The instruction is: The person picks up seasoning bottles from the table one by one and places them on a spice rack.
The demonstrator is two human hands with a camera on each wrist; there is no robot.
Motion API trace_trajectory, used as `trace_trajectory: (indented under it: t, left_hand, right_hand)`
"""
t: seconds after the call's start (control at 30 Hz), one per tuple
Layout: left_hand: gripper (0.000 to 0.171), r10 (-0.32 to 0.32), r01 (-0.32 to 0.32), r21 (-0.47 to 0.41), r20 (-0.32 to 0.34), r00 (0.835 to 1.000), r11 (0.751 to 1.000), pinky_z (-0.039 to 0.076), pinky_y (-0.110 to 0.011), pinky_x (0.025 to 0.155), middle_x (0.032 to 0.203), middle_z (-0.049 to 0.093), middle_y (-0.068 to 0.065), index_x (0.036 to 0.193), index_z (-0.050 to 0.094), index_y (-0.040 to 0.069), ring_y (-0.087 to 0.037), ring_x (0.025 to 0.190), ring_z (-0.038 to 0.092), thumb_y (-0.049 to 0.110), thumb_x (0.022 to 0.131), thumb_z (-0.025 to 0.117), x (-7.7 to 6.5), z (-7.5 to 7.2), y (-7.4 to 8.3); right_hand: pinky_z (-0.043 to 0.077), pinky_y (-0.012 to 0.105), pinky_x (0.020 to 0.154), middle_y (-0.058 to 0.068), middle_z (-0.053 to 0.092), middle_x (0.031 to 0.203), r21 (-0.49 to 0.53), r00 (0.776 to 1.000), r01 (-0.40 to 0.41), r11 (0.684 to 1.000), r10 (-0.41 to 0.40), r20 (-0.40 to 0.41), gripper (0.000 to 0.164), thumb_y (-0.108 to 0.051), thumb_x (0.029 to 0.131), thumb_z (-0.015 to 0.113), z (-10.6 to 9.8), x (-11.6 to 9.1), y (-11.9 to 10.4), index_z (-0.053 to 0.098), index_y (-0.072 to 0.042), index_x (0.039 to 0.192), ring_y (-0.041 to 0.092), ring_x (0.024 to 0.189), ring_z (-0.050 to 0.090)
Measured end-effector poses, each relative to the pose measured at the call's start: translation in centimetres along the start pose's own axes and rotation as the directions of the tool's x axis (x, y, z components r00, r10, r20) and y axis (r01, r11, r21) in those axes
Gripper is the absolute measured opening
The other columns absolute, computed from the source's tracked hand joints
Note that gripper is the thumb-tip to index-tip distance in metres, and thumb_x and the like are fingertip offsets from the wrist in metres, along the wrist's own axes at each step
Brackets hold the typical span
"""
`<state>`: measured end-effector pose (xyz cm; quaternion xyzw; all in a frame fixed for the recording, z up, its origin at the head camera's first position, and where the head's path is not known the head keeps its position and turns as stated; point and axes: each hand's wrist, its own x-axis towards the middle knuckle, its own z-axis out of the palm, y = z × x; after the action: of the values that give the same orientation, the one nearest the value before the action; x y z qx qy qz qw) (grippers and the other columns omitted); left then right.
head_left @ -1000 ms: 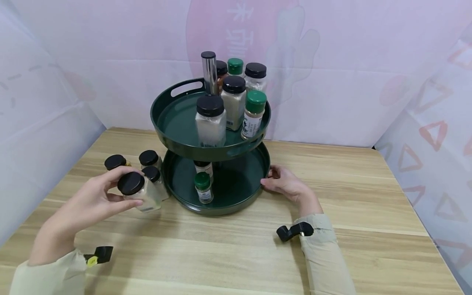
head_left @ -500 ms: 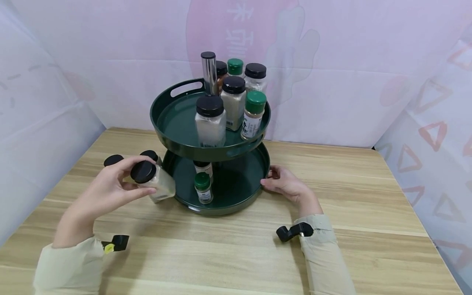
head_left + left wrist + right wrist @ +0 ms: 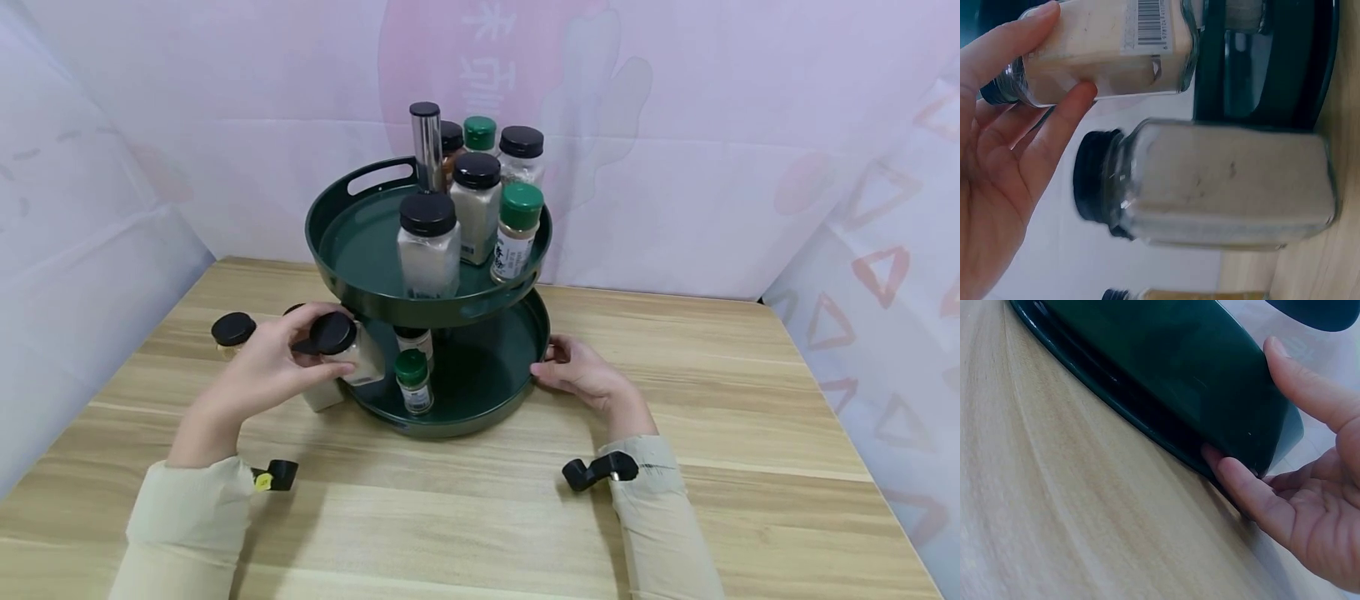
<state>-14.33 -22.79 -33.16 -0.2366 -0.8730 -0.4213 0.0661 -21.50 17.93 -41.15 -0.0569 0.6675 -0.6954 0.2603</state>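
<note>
My left hand (image 3: pixel 262 367) grips a clear spice jar (image 3: pixel 367 358) with a black lid and pale powder inside. The jar tilts over the left rim of the lower tray (image 3: pixel 487 375) of a dark green two-tier rack. A barcode label shows on this jar in the left wrist view, where another powder-filled jar (image 3: pixel 1229 181) stands beside the hand. My right hand (image 3: pixel 585 379) holds the lower tray's right edge, thumb at the rim and fingers against the outer wall (image 3: pixel 1210 412). A green-lidded bottle (image 3: pixel 414 387) stands on that tray, partly in front of another bottle (image 3: pixel 412 340).
Several black- and green-lidded jars crowd the right side of the upper tray (image 3: pixel 352 283), around a metal post (image 3: pixel 427 150). Left of the rack, a black-lidded jar (image 3: pixel 233 330) stands on the wooden table (image 3: pixel 420 517); others are partly hidden behind my left hand.
My left hand has carried its jar rightward and slightly up, from above the table to over the lower tray's left rim. The right hand and the rack have stayed in place.
</note>
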Motion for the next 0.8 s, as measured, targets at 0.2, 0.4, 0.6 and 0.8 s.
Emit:
trace_trajectory:
  t: [0.2,0.4,0.6,0.8]
  left_hand:
    - [0.055,-0.021,0.020,0.036,0.027,0.999,0.999,0.059,-0.019,0.069,0.112,0.065,-0.014,0.127,0.056,0.004,0.000,0.090,0.063,0.010,0.080,0.084,1.0,0.8,-0.3]
    - [0.048,-0.008,0.000,0.136,0.064,0.998,0.991,0.059,-0.024,0.071,0.107,0.069,-0.014,0.120,0.057,0.001,-0.019,0.090,0.068,0.012,0.081,0.083,1.9,1.5,0.0]
    - [0.051,-0.030,0.016,0.201,0.070,0.997,0.979,0.058,-0.038,0.078,0.110,0.070,-0.016,0.123,0.056,0.000,-0.025,0.094,0.069,0.012,0.081,0.083,2.3,2.1,0.1]
    - [0.053,-0.075,0.054,0.218,0.089,0.993,0.975,0.057,-0.040,0.078,0.109,0.071,-0.016,0.126,0.057,0.001,-0.025,0.093,0.069,0.012,0.081,0.082,2.5,2.7,0.0]
  right_hand:
    - [0.056,0.020,0.085,0.007,0.042,0.116,-0.001,1.000,-0.008,1.000,0.008,-0.002,0.076,0.007,0.093,0.058,0.1,0.1,0.1,0.012,0.005,0.154,0.010,0.095,0.056]
    - [0.056,0.020,0.085,0.008,0.042,0.119,-0.011,1.000,-0.007,1.000,0.006,-0.008,0.076,0.006,0.093,0.058,0.0,0.1,0.1,0.012,0.004,0.154,0.011,0.097,0.056]
    - [0.056,0.020,0.086,0.009,0.041,0.121,-0.012,1.000,-0.004,1.000,0.004,-0.003,0.078,0.005,0.094,0.059,0.0,0.1,0.1,0.010,0.005,0.155,0.011,0.099,0.055]
    - [0.056,0.020,0.085,0.009,0.041,0.120,-0.014,1.000,-0.007,1.000,0.007,-0.011,0.076,0.006,0.093,0.059,0.0,0.1,0.1,0.013,0.005,0.154,0.012,0.098,0.055]
